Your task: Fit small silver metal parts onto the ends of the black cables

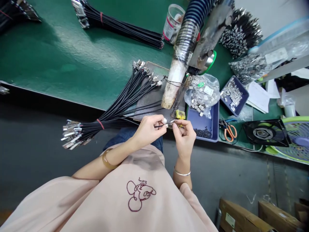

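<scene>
My left hand (149, 129) pinches the end of a thin black cable (158, 126) at the bench's front edge. My right hand (184, 135) meets it from the right, fingers closed on a small metal connector shell (172, 121) at the cable's tip. Both hands sit just in front of a small yellow fixture (180, 114). A bundle of black cables (120, 106) with metal ends, tied by a red band, lies fanned out to the left of my hands.
A ribbed extraction hose (185, 45) hangs over the dark work plate (149, 96). Blue trays (205, 120) and a bag of metal shells (205, 91) sit to the right, then orange scissors (229, 130), a black fan (265, 132). More cable bundles (125, 27) lie farther back.
</scene>
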Available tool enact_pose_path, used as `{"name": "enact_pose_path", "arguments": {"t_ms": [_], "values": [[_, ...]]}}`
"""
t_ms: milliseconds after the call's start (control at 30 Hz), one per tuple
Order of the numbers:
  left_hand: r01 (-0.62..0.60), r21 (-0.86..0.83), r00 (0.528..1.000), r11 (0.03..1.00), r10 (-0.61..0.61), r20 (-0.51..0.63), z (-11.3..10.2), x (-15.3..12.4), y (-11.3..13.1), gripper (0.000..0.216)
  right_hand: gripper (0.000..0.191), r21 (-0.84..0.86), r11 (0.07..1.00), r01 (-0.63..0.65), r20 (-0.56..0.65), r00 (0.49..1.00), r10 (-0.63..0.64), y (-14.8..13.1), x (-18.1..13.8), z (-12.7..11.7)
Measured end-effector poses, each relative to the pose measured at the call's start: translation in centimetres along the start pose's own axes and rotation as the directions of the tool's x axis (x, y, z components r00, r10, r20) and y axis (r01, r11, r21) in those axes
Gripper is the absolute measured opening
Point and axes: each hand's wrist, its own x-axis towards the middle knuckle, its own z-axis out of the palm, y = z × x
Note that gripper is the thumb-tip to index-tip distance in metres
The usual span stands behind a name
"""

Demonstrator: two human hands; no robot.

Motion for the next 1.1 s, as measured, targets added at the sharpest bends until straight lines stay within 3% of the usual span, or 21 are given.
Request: {"name": "enact_pose_path", "arguments": {"t_ms": [300,433,533,633,733,833,900,967,1100], "values": [[-0.118,0.089,0.992,0.989,0.114,0.044,-0.4,-0.2,-0.1,0.008,0.018,-0.066,0.996,0.059,-0.016,0.998,-0.060,-0.2,-0.4,0.4],[-0.203,0.107,0.976,0.973,0.193,0.096,-1.1,-0.1,0.4,0.008,0.020,0.056,0.998,-0.019,0.003,1.000,0.019,-0.4,0.1,-0.3],[-0.131,0.016,0.975,0.991,0.126,0.184,-1.7,0.1,0.6,0.016,0.015,0.051,0.998,0.028,0.052,0.998,-0.031,-0.4,0.2,-0.9],[-0.005,-0.127,0.975,0.992,0.033,0.221,-1.9,0.3,0.6,0.022,0.013,-0.123,0.974,0.190,0.032,0.982,-0.187,-0.3,-0.2,-1.3],[0.013,-0.158,0.989,0.987,0.011,0.149,-1.4,0.3,0.4,0.021,0.016,-0.245,0.931,0.271,-0.066,0.953,-0.295,-0.4,-0.5,-1.6],[-0.006,-0.137,0.998,0.991,0.016,0.067,-0.8,0.2,0.2,0.019,0.021,-0.103,0.968,0.230,-0.243,0.938,-0.249,-0.8,-0.8,-1.9],[-0.007,-0.120,0.999,0.993,0.011,0.039,-0.5,0.3,0.2,0.018,0.019,-0.027,0.978,0.208,-0.292,0.934,-0.206,-1.2,-1.0,-1.9],[0.002,-0.107,1.000,0.994,0.001,0.024,-0.4,0.4,0.2,0.016,0.012,-0.049,0.979,0.196,-0.265,0.943,-0.202,-1.4,-1.0,-1.7],[0.031,-0.113,1.000,0.993,-0.031,0.004,-0.2,0.7,0.6,0.013,0.004,-0.078,0.975,0.208,-0.092,0.972,-0.215,-1.3,-0.6,-1.0]]}}
